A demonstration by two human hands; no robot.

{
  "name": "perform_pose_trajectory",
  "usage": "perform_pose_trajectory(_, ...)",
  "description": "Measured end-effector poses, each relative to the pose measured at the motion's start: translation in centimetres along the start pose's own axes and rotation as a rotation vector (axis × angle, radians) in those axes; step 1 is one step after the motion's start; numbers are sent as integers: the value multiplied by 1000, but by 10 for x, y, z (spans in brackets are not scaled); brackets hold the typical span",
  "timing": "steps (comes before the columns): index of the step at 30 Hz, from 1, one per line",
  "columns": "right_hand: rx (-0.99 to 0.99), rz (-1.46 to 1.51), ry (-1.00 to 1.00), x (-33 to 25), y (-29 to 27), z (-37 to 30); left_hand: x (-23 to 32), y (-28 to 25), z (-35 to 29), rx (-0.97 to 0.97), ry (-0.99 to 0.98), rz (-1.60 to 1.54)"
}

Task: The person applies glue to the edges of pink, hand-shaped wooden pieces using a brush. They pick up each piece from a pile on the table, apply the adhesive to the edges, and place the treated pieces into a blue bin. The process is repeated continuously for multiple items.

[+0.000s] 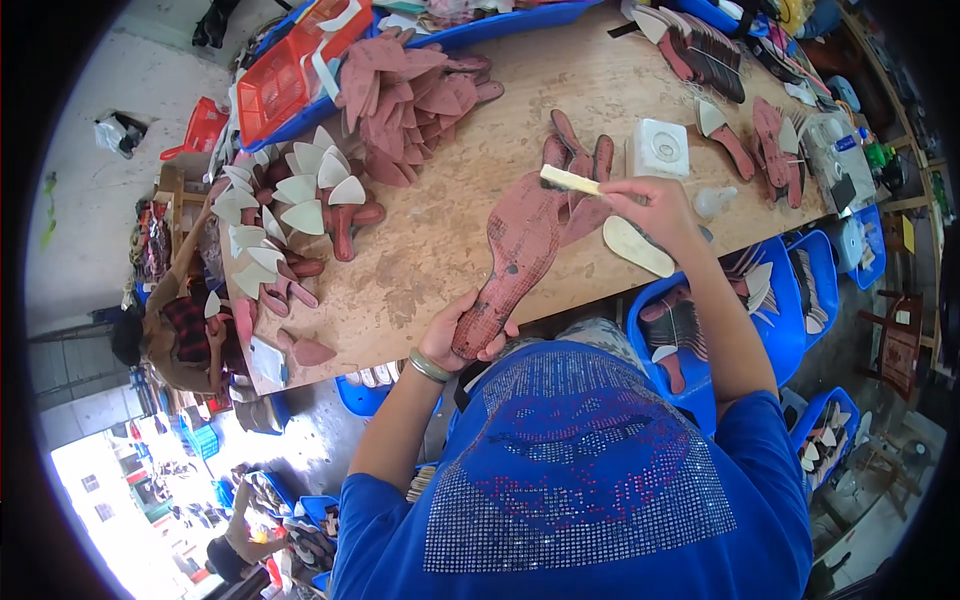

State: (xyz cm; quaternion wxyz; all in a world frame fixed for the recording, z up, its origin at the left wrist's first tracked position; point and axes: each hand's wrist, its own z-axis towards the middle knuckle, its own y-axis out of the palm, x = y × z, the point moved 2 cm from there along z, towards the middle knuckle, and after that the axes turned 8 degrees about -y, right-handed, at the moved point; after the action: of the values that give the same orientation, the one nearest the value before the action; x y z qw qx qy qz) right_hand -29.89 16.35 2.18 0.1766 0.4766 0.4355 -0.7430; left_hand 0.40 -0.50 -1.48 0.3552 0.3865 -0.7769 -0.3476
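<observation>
My left hand is closed around the narrow end of a reddish shoe insole, which has a grid-like surface with dark spots. Its broad end points away from me over the table. In the fingers of my right hand is a flat cream-coloured stick, held across the insole's far end. Whether its tip touches the insole I cannot tell. Just beyond lie more reddish insoles, partly covered by the held one. A pale insole-shaped piece rests near the table edge, under my right wrist.
The wooden table bears a heap of reddish insoles, several white-tipped insoles, a white square block and a small clear bottle. Blue bins stand at right. Another person works at the left end.
</observation>
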Motion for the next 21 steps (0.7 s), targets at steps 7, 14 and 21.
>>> perform_pose_trajectory(7,-12,54,40,-33,15,35,9,-1,-20,88,76,48)
perform_pose_trajectory(14,-161,-144,-298,-93,46,19,9,-13,-30,190,122,170)
perform_pose_trajectory(21,-41,-326,21,-53,30,49,14,-19,-33,156,145,170)
